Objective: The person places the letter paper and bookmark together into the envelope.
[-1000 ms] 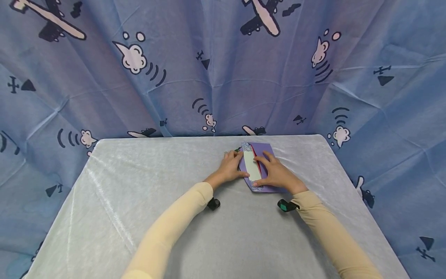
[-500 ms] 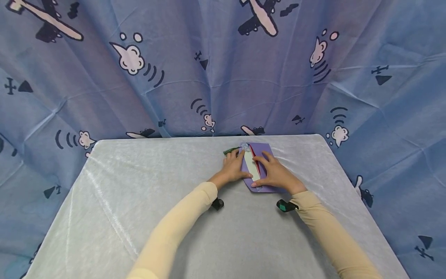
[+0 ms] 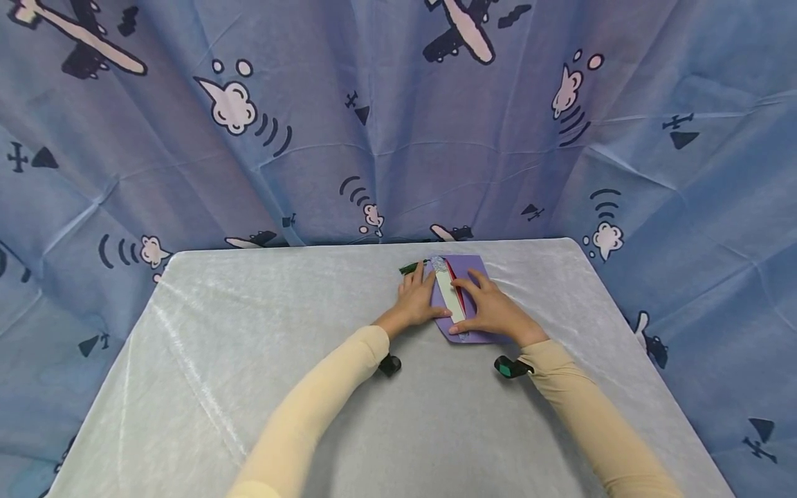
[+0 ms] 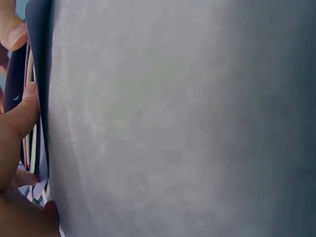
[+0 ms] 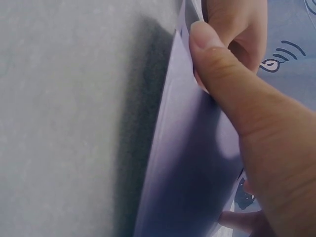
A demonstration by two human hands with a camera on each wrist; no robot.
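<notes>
A purple paper folder [image 3: 474, 265] stands partly unfolded near the table's far edge. Inside it is a pale bookmark [image 3: 450, 294] with a glittery patterned end, and a red edge [image 3: 454, 280] shows beside it. A dark green tassel [image 3: 408, 268] sticks out at the upper left. My left hand [image 3: 416, 299] spans the left side, its thumb pressed on the layered card edges in the left wrist view. My right hand [image 3: 495, 309] grips the folder from the right, thumb [image 5: 217, 59] on its near edge. Its other fingertips are largely hidden in the right wrist view.
Pale grey velvety cloth covers the table [image 3: 299, 297]. Behind it hangs a blue curtain [image 3: 398, 124] printed with planes and clouds. A black wrist camera [image 3: 512, 367] sits under the right wrist, another [image 3: 390, 364] under the left.
My left hand has shifted slightly right and its fingers have straightened toward the tassel, which now shows more. The pale strip looks narrower. My right hand has hardly moved.
</notes>
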